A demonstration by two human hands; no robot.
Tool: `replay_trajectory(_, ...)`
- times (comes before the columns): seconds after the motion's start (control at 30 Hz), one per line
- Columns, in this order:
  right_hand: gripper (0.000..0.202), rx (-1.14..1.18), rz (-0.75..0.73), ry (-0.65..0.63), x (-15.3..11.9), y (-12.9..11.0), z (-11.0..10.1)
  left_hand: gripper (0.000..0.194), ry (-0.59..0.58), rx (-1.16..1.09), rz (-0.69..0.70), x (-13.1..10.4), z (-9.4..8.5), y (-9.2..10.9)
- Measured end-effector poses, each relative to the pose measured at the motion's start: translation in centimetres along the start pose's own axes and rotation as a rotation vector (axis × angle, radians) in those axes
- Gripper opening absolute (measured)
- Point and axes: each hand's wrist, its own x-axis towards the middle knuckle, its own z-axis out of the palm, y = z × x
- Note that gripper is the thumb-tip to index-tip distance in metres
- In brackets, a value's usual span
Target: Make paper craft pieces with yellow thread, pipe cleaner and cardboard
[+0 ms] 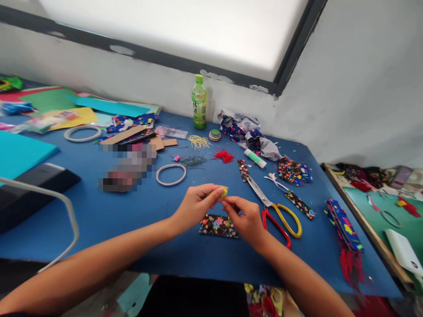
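Above the front part of the blue table, my left hand (198, 204) pinches a small yellow-green piece (224, 192) between thumb and fingers. Close against it, my right hand (243, 218) has its thumb and fingertips pressed together just below the piece; what they grip is too small to make out. A black floral fabric strip (214, 226) lies flat beneath the hands, its right end partly covered by my right hand. Scissors (269, 204) with one red and one yellow handle lie just right of my right hand, blades toward a small floral strip (243, 170).
On the blue table (132, 224) are a green bottle (199, 105), a glue stick (255, 158), white rings (171, 175), red threads (224, 155) and fabric scraps (292, 171). A cable (71, 211) arches at the left. Blue floral strips (344, 224) with a red tassel lie at the right edge.
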Motion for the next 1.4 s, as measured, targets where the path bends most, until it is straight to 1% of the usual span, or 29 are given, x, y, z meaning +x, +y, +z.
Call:
replay_trajectory(0.17,0.015,0.033,-0.001,0.000,0.3,0.3,-0.1,0.038,-0.005,-0.167,-0.087,0.2,0.3,-0.7)
replay_trajectory(0.23,0.015,0.034,0.000,-0.008,0.3,0.3,0.0,0.038,-0.002,-0.186,-0.109,0.3,0.4,-0.7)
replay_trajectory(0.33,0.016,0.038,0.006,-0.025,0.3,0.1,0.1,0.034,0.023,-0.155,-0.088,0.3,0.3,-0.7)
replay_trajectory(0.43,0.018,0.071,0.045,-0.045,0.3,-0.3,0.2,0.031,0.037,-0.142,-0.063,0.3,0.2,-0.6)
replay_trajectory(0.57,0.019,0.149,0.133,-0.067,0.4,-0.6,0.0,0.030,0.001,-0.239,-0.095,0.4,0.1,-0.5)
replay_trajectory(0.63,0.020,0.177,0.145,-0.067,0.5,-0.7,-0.2,0.031,-0.025,-0.272,-0.113,0.4,0.0,-0.4)
replay_trajectory(0.7,0.018,0.195,0.127,-0.038,0.6,-0.8,-0.5,0.030,-0.048,-0.241,-0.101,0.4,-0.1,-0.1)
replay_trajectory(0.77,0.016,0.214,0.126,-0.012,0.7,-0.8,-0.6,0.028,-0.060,-0.165,-0.068,0.4,-0.2,0.2)
replay_trajectory(0.83,0.017,0.242,0.166,-0.022,0.8,-0.8,-0.7,0.027,-0.074,-0.103,-0.043,0.3,-0.3,0.5)
replay_trajectory(0.9,0.019,0.282,0.234,-0.038,0.8,-0.7,-0.7,0.028,-0.099,-0.104,-0.042,0.4,-0.3,0.6)
replay_trajectory(0.97,0.019,0.332,0.293,-0.043,0.8,-0.5,-0.7,0.033,-0.144,-0.176,-0.080,0.5,-0.3,0.6)
replay_trajectory(1.07,0.020,0.398,0.339,-0.058,0.7,-0.3,-0.7,0.035,-0.218,-0.319,-0.209,0.7,-0.3,0.4)
replay_trajectory(1.17,0.021,0.432,0.362,-0.072,0.5,-0.3,-0.6,0.041,-0.241,-0.405,-0.308,0.9,-0.2,0.2)
replay_trajectory(1.27,0.021,0.455,0.362,-0.072,0.4,-0.4,-0.4,0.041,-0.241,-0.469,-0.348,1.0,-0.2,0.1)
replay_trajectory(1.4,0.021,0.513,0.347,-0.084,0.3,-0.4,-0.2,0.038,-0.265,-0.515,-0.365,1.1,-0.3,-0.1)
